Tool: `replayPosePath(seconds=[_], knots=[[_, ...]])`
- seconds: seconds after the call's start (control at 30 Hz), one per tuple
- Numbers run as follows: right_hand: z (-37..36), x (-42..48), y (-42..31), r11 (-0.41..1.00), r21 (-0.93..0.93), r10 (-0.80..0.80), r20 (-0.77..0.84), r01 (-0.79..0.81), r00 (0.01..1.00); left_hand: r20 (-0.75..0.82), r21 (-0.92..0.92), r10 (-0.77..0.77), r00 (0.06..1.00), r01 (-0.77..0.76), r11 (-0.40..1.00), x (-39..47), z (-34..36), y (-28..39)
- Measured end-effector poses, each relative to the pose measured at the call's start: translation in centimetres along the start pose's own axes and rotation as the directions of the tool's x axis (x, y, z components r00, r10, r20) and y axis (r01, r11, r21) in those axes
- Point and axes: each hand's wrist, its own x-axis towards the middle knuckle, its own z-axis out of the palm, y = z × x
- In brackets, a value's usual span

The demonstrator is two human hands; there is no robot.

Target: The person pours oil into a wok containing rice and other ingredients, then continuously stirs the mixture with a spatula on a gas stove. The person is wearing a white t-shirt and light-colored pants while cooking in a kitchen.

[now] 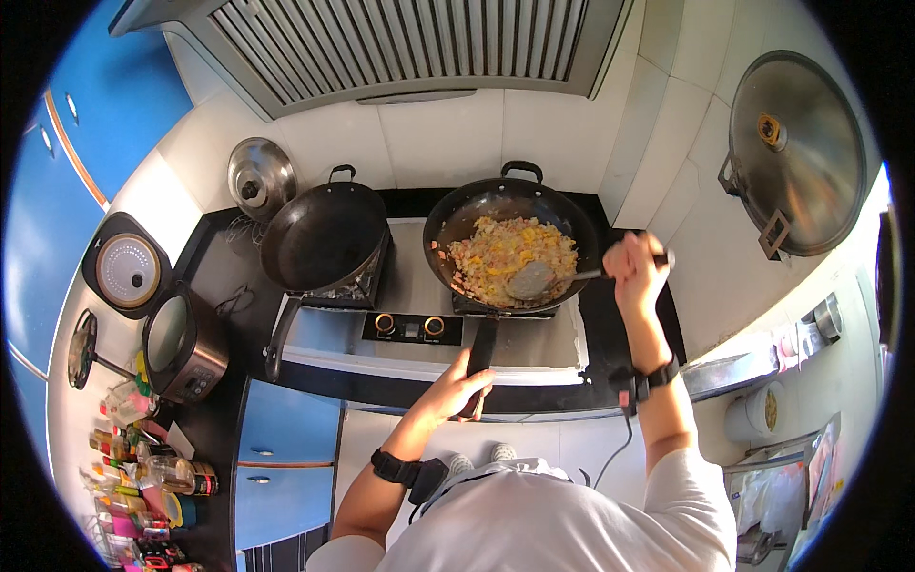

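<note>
My left hand (455,388) grips the long black handle (484,355) of a wok (493,199), which sits on the right burner of the stove. Inside the wok lies fried rice (500,250) with yellow egg bits and small pink pieces. My right hand (632,263) is closed around the handle of a metal spatula (587,274). Its rounded blade (530,281) rests in the rice at the lower right side of the wok, partly coated with grains.
A second dark wok (325,236) stands on the left burner, its handle jutting toward me. Left of it are a steel lid (261,179) and a rice cooker (187,343) with its lid raised. Bottles and jars (154,479) crowd the left counter. A range hood (400,43) hangs above; a large lid (797,154) hangs at right.
</note>
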Motion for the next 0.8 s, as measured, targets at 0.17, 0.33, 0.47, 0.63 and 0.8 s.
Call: replayPosePath(seconds=[0.17, 0.33, 0.47, 0.63, 0.8], knots=[[7.8, 7.3, -2.2, 0.926, -0.342, 0.209, 0.111, -0.160, 0.972, 0.024, -0.040, 0.071, 0.997, -0.070, 0.997, 0.1, 0.0, 0.0], [11.0, 11.4, 0.3, 0.764, -0.577, 0.450, 0.158, -0.287, 0.879, 0.031, -0.060, 0.065, 0.997, -0.063, 0.996, 0.5, -0.3, -0.7], [8.7, 12.2, 6.1, 0.805, -0.534, 0.310, 0.009, -0.258, 0.951, 0.040, -0.050, 0.076, 0.996, -0.074, 0.996, 0.3, 0.3, -0.3], [11.1, 11.1, 4.5, 0.931, -0.337, 0.186, 0.112, -0.139, 0.976, 0.027, -0.006, 0.051, 0.998, -0.051, 0.999, -0.1, 0.2, 0.3], [10.2, 10.3, 2.7, 0.784, -0.599, 0.338, 0.191, -0.164, 0.922, -0.014, 0.003, 0.076, 0.997, -0.076, 0.997, -0.1, -0.1, -0.4]])
